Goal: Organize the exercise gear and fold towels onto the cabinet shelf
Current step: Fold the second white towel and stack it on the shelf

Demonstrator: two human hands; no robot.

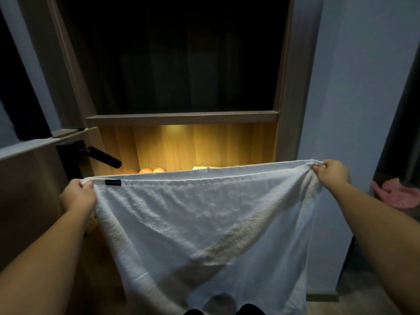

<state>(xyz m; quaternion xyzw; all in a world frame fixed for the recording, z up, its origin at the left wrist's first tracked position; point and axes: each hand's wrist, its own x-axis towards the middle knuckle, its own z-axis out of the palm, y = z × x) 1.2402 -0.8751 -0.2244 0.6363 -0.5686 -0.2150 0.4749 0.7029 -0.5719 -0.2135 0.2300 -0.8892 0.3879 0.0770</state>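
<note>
Towel [204, 223] corners are in your grip. Your left hand [78, 194] pinches the top corner beside the small black label [113, 182], and your right hand [331, 173] pinches the opposite top corner, fingers curled tight on the hem. The cloth hangs spread between them in front of the cabinet, below the lit shelf [181, 146] and not yet folded or set down.

Watch the bottom edge. It drops out of sight near your feet, so it may brush the floor if you lower your arms. The right corner sits higher than the left, so a fold made from here would likely come out skewed. With only the corners pinched, a shake could pull the heavy cloth free. The spread towel also hides most of the shelf floor. Reaching in blind could knock the orange round things [152, 171] at the back, or catch the black bar [104, 156] that sticks out at the left.

The towel is white, looped terry, soft and limp, with a flat stitched hem along the top. A thicker, creamier band runs diagonally across it, probably a doubled layer, though the dim light makes that hard to judge. The shelf back is smooth wood grain under warm light. A pale folded piece [204, 167] lies there, just above the towel's edge. A pink cloth [395, 193] lies crumpled well off to your right.
</note>
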